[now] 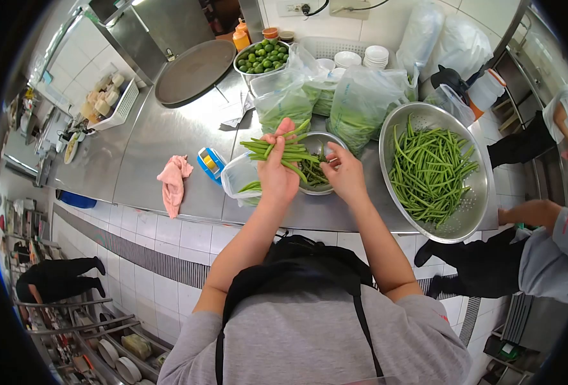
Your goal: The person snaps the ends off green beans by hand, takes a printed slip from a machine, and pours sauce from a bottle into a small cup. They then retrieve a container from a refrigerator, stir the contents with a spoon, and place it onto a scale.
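Observation:
A bunch of green beans (pixel 287 153) lies in my left hand (pixel 276 168), its fingers closed round them. Close on the right, my right hand (pixel 344 171) has thumb and fingertips together over the rim of a small steel bowl (pixel 318 190); whatever they pinch is too small to make out. Dark green bean pieces (pixel 313 172) lie in that bowl. An open plastic bag (pixel 236 174) with some beans inside stands left of my left hand. To the right, a large steel colander (pixel 390 173) holds many green beans (pixel 430 170).
Bean-filled plastic bags (pixel 361 106) stand behind the bowl, near a bowl of limes (pixel 263 56). A tape dispenser (pixel 211 163) and pink cloth (pixel 174 183) lie left. Two people (pixel 553 250) (pixel 563 122) are at the right, another person (pixel 59 280) at the far left.

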### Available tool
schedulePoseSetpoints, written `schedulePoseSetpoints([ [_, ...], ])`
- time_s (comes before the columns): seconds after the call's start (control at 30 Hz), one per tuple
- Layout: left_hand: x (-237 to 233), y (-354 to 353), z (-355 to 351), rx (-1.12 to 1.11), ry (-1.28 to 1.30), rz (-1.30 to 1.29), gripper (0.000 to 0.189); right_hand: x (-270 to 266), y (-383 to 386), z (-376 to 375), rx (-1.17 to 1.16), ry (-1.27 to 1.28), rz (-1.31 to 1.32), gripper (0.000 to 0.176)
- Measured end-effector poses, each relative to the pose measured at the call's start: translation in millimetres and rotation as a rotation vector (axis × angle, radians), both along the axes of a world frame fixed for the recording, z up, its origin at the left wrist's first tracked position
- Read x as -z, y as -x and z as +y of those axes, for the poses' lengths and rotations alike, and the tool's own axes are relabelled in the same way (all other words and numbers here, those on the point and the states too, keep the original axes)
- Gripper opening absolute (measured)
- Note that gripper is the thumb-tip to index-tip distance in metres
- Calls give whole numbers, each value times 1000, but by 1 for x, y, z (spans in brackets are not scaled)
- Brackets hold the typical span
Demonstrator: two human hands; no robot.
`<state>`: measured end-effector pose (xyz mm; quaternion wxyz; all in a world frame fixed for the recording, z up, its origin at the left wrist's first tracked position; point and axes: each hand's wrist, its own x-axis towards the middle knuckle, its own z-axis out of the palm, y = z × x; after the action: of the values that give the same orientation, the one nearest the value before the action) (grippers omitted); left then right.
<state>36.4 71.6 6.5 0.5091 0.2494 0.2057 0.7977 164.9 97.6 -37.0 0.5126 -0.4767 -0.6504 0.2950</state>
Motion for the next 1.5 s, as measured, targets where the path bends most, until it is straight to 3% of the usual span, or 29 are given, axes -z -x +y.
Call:
schedulePoseSetpoints([
  [0.13,-1,10,3,57,53,-153,9,-33,-16,-10,-204,246,150,14],
  [0.23,-6,8,0,110,68,-174,10,-54,-15,-21,-386,174,-73,12],
  [0.3,-7,10,0,146,70,-186,10,-50,-12,-19,-366,-181,-191,10],
  [0.43,-9,16,1,245,84,-144,9,-58,-13,-29,-552,-215,-226,11],
  [0.5,-11,13,0,267,83,-124,8,-59,-4,-36,-596,-369,-409,10],
  [0.63,-19,5,-5,95,-28,2,7,-42,6,-36,-462,-234,-301,8],
  [0.7,-20,5,-8,33,-50,14,7,-27,5,-20,-198,-115,-212,11],
  [0.77,-21,7,-6,31,-33,-76,7,-16,5,-14,-133,-98,-239,17],
  [0.83,-16,10,-3,10,-38,-82,7,-19,5,-20,-247,104,73,15],
  [0.87,-13,10,-2,-7,-41,-86,8,-21,4,-24,-243,108,69,15],
  [0.93,-13,6,-2,-17,-25,-87,8,-38,4,-31,-481,311,61,12],
  [1.03,-13,1,-1,-47,-51,-44,8,-29,12,-33,-420,102,92,12],
  [1.1,-12,-9,-5,-40,-94,-22,8,-31,11,-34,-322,104,100,12],
  [1.17,-15,-22,-21,-188,-169,281,9,-32,10,-33,-337,343,455,14],
  [1.2,-16,-24,-23,-151,-172,266,9,-34,10,-35,-297,336,449,14],
  [1.27,-19,-22,-24,-214,-126,158,9,-41,9,-38,-452,568,1075,13],
  [1.37,-23,-22,-27,-124,-127,166,9,-52,1,-41,-533,497,1236,13],
  [1.43,-18,-25,-26,-99,-127,205,8,-54,-7,-38,-520,476,1163,13],
  [1.5,-18,-25,-27,-84,-82,109,7,-53,-14,-38,-457,240,613,11],
])
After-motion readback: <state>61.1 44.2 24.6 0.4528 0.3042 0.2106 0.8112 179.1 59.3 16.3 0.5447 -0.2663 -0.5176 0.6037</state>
